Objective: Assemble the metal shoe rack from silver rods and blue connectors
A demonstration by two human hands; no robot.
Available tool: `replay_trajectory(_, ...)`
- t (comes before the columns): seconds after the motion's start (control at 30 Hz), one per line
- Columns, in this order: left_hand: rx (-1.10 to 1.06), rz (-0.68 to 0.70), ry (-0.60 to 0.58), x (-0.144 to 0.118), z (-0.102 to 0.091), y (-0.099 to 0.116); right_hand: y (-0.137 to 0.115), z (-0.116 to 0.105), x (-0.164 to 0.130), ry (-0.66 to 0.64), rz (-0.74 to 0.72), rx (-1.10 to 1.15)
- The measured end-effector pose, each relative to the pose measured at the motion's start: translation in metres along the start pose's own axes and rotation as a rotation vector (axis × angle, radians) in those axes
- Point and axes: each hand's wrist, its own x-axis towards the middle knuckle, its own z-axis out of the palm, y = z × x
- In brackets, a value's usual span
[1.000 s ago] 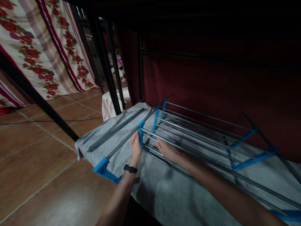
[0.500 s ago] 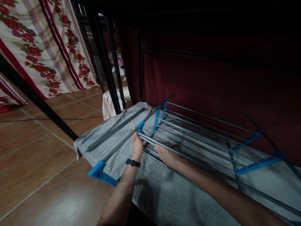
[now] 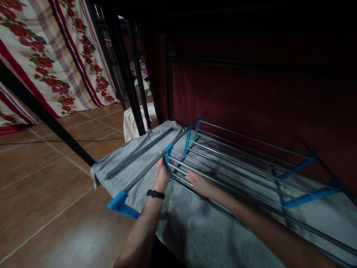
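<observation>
Floor [image 3: 50, 186]: brown tiles, pale grout lines; a thin dark cable runs across it at the left.
Dark red cloth [image 3: 251, 100]: hangs behind the rack, filling the far side; a black frame bar crosses it.
Floral curtain [image 3: 47, 56]: cream with red flowers and stripes, hanging at the upper left, its hem on the floor.
Grey blanket [image 3: 200, 227]: spread on the floor under the rack, its left corner near a slanting black pole [image 3: 50, 123].
Rack [image 3: 245, 163]: grey metal rods in rows, joined by blue plastic connectors, lying on the grey blanket along the dark red cloth; its left end reaches the blanket's far left edge.
Long side rod [image 3: 145, 171]: grey, running from a blue end piece [image 3: 121, 204] at the blanket's near left edge up to the rack's far left corner.
Loose rods [image 3: 139, 152]: two or three dark grey, lying together on the blanket's left part, just beside the side rod.
Left hand [image 3: 161, 169]: fingers closed about the blue connector [image 3: 168, 154] where side rod meets cross rods; black band on the wrist.
Right hand [image 3: 196, 181]: among the lower cross rods, just right of the left hand; whether its fingers grip a rod cannot be told.
</observation>
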Motion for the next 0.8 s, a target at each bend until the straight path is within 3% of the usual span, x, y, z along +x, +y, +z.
replay_trajectory(0.2,0.005,-0.011,-0.026,0.003,-0.002,-0.002,0.007,0.003,0.000,-0.034,0.045,-0.057)
replay_trajectory(0.37,0.073,-0.001,-0.031,0.003,-0.005,-0.006,0.004,-0.008,0.004,-0.047,0.064,-0.050)
replay_trajectory(0.57,0.149,-0.024,0.016,0.002,-0.002,-0.003,-0.004,-0.015,0.004,-0.140,0.101,-0.199)
replay_trajectory(0.8,0.233,0.022,-0.053,-0.003,0.000,0.002,-0.009,-0.014,0.001,-0.159,0.110,-0.274)
